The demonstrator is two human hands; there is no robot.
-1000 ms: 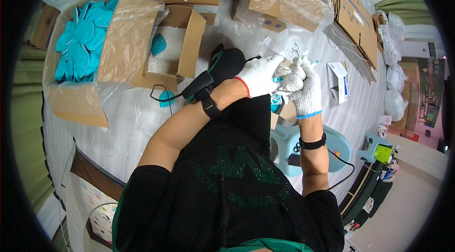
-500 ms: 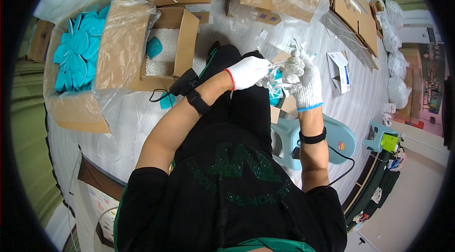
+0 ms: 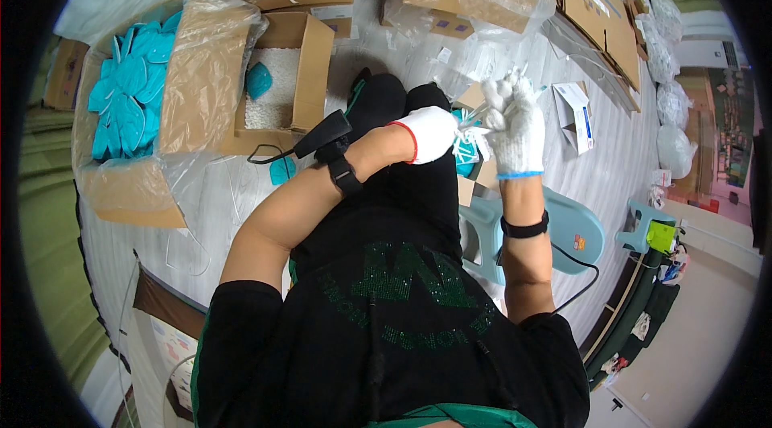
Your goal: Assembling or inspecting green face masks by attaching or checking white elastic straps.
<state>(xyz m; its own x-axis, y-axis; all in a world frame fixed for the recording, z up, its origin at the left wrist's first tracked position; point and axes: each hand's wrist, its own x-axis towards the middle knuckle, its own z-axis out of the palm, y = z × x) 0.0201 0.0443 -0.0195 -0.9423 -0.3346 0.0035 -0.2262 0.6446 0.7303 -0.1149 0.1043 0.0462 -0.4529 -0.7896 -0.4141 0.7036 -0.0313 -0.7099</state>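
Observation:
My left hand (image 3: 432,135), in a white knit glove with a red cuff, is closed at a bunch of thin white cords (image 3: 473,132). Its fingertips are turned away and mostly hidden. Beside it on the right, my right hand (image 3: 517,137) wears a white glove with a blue cuff. Its fingers are curled, with strands of the cords between them. Behind the cords, teal pieces with white lines (image 3: 465,161) lie in a small cardboard box (image 3: 486,174), partly covered by my hands.
At left stands a plastic-lined carton (image 3: 133,191) full of teal padded pieces (image 3: 133,86). An open box (image 3: 314,78) beside it holds white filling and one teal piece (image 3: 259,80). Another teal piece (image 3: 281,171) lies on the floor. A light-blue plastic stool (image 3: 575,227) stands right of my legs.
My left hand has turned over and shifted slightly right, its forearm rolling with it. My right hand has moved a little left, and its fingers have come closer to the cords.

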